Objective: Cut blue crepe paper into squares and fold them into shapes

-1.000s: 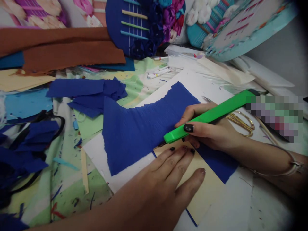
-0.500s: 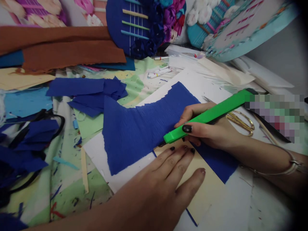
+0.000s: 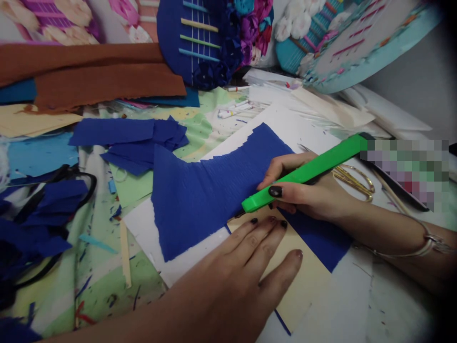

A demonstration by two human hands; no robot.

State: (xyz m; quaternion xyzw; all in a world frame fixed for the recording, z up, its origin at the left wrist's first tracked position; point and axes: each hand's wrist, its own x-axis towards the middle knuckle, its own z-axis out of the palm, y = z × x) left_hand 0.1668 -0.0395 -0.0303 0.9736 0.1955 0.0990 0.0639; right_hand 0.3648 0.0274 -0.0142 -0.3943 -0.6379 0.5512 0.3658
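We press our left hand (image 3: 243, 276) flat on a cream card (image 3: 303, 295), its fingers stretched out and lying close together, with the thumb spread apart from them. Our right hand (image 3: 317, 197) is closed around a green cutter (image 3: 332, 153), pinching it between the thumb on the near side and the fingers beyond. The cutter slants down to our left, and its dark tip meets the far edge of the card, where the blue paper (image 3: 203, 195) begins. A bracelet (image 3: 424, 247) circles our right wrist.

We see the blue paper spread over a white sheet (image 3: 143, 226), with one jagged edge on the far side. The card lies on top of it: more blue shows to the right of the card, and a thin blue line along its near end. Gold scissor handles (image 3: 357, 183) lie just beyond our right wrist, near a wooden stick (image 3: 392, 193).

The sheet rests on our counter (image 3: 143, 274), which has a green and white cover dotted with scraps. To the left we have blue strips (image 3: 114, 131) in a loose pile and a light blue piece (image 3: 43, 152). Farther back are brown paper (image 3: 107, 88) and a round blue panel (image 3: 173, 43) crossed by coloured sticks.
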